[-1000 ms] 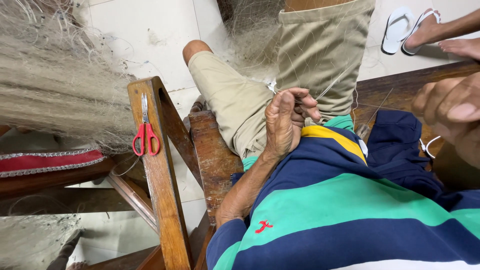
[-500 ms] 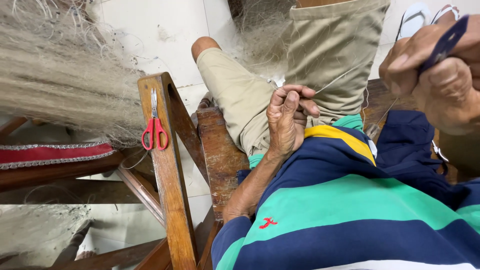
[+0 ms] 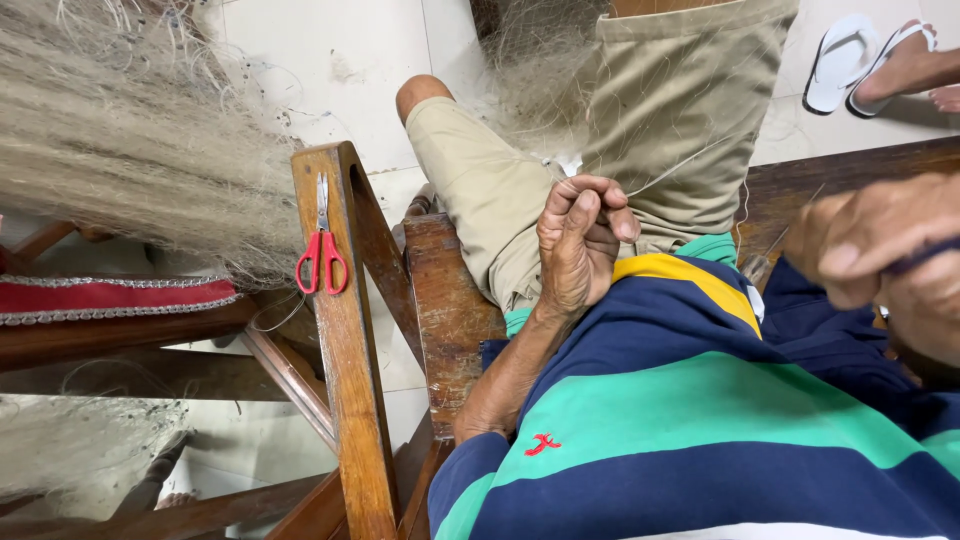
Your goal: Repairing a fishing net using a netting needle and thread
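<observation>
Lower than half a second ago, the right hand (image 3: 885, 260) is now sitting at the right edge of the frame, blurred, fingers pinching a dark flat tool (image 3: 925, 255). At centre, the left hand (image 3: 580, 240) is resting on the khaki shorts (image 3: 680, 110), fingers curled tight around fine net line (image 3: 690, 160). Red scissors (image 3: 322, 245) are hanging on a wooden post (image 3: 345, 330) at left, beside bundled fishing net (image 3: 130, 140)

1. The scene is lit evenly by soft, diffuse light; no glare is seen on the pale floor tiles (image 3: 330, 90).
2. Only faint shadows are cast beneath the wooden chair frame (image 3: 345, 380).
3. The right hand (image 3: 885, 255) is smeared by motion blur.
4. The left hand (image 3: 578, 240) is rendered sharply.
</observation>
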